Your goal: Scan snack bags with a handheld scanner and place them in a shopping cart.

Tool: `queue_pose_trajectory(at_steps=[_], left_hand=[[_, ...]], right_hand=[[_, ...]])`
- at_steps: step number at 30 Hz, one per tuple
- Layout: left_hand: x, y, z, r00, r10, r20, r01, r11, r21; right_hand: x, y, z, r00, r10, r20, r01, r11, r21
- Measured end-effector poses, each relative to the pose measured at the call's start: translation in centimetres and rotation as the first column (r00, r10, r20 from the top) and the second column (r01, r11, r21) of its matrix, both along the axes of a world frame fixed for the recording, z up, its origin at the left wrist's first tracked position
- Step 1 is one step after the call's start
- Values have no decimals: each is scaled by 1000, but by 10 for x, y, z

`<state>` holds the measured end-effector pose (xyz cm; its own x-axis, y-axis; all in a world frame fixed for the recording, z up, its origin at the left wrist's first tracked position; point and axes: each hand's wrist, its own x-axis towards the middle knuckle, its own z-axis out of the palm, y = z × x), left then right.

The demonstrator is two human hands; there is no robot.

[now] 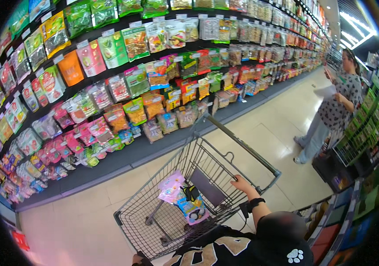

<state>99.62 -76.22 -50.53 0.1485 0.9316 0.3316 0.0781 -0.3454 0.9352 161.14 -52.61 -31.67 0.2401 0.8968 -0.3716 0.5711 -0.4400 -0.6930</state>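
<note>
A grey wire shopping cart (162,219) stands sideways before me, its push bar (242,143) towards the right. My right hand (241,183), with a black band on the wrist, grips the cart's near top rim beside the push-bar end. Only part of my left hand (138,258) shows at the bottom edge, near the cart's other end; its fingers are too hidden to read. Inside the basket lie a pink plastic packet (170,187) and a blue-and-pink packet (194,210). A black item with yellow trim (191,193) rests on them. A grey panel (208,187) leans at the basket's push-bar end.
Long shelves (109,154) of hanging bagged snacks line the far side of the aisle. On the tiled floor (265,133) at right stands a person (337,99) holding paper, beside a rack of green packs (363,129). More shelving (329,232) is close at my right.
</note>
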Motion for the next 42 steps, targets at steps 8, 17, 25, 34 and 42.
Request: queue_pose_trajectory(at_steps=[8,17,25,34,42], left_hand=[[22,-17,2,698,-30,-715,-288,903,-318],[83,-26,-20,342,-390,-855,-162,872,-463],[116,-13,-30,681,174,-712,-731,91,-677],[175,65,36,700,185,-690,-714,194,-672],[202,127,78,705,100,-702,-698,273,-662]], right_hand=[[21,8,20,973,10,-230,-45,989,-144],[93,26,-23,928,126,-352,-164,983,-81],[123,21,-23,928,107,-357,-161,979,-125],[154,12,-19,966,43,-254,-24,997,77],[175,5,-11,960,-135,-245,144,989,20]])
